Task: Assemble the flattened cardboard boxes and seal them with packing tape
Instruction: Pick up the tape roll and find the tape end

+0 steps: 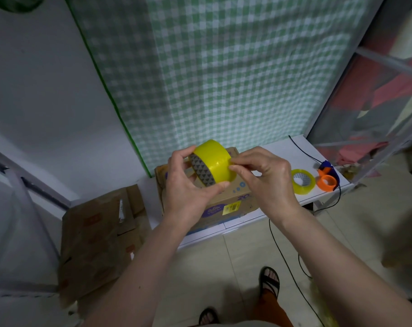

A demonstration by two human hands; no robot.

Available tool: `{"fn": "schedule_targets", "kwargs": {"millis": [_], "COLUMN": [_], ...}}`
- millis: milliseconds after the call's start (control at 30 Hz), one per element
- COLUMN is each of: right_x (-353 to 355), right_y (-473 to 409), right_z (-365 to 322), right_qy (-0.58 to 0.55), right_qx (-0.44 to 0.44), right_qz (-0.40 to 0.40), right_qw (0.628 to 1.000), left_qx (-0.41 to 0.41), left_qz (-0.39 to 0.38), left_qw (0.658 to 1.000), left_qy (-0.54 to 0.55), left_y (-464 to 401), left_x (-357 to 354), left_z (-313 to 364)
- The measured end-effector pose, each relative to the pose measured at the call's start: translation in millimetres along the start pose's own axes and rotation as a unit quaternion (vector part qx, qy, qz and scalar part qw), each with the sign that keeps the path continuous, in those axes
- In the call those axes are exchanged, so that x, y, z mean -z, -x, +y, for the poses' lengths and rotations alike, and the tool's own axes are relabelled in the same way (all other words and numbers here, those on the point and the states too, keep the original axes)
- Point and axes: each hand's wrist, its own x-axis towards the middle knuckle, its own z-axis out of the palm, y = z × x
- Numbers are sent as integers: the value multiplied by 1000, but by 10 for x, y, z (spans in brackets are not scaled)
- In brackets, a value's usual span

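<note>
Both hands around raised tape roll

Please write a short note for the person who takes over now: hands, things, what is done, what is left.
Left hand holds the tape roll above the box.
Right hand pinches at the roll's edge, probably seeking the tape end.
The box stands on the white table; no tape on it can be seen.
Flat cardboard leans at the left, not assembled.
Spare roll and orange dispenser lie at the right.
Left: tape this box, then the flat ones.

Two tape rolls: one held, one on the tabletop. One assembled box. One tape dispenser.
</note>
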Motion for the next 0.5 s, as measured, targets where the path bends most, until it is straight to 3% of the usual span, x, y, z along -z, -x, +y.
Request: {"fn": "schedule_targets", "kwargs": {"millis": [367,500], "right_x": [66,107], "right_y": [-19,-8], "right_z": [-16,-40], "right_qy": [1,-23], "right_qx": [-50,-73], "right_qz": [-40,-5], "right_qw": [998,997], "left_qx": [-12,-11], "left_qz": [1,-28], "left_qw": [1000,1000], "left_qy": [-13,-10], "left_y": [27,-9], "left_x": [0,9], "left_z": [29,95]}}
